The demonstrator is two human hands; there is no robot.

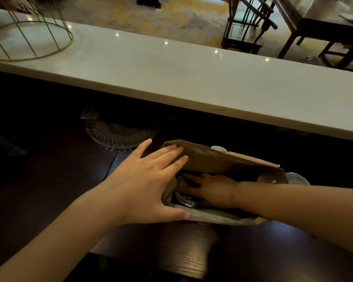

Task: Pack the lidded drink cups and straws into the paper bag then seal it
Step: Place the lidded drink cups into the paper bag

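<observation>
Resting on dark wood below a white counter (192,78), the paper bag (212,159) — left hand (151,180) flat, spread; right hand (210,190) inside, grip unclear.

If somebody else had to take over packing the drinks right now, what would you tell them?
Left hand: flat and open against the left end of the paper bag, holding its mouth open.
Right hand: inside the bag, on a lidded cup; grip unclear.
Another lidded cup stands outside, just right of the bag.
Done: one cup is in the bag.
Left: pack the outside cup, add straws (none visible), seal the bag.
</observation>
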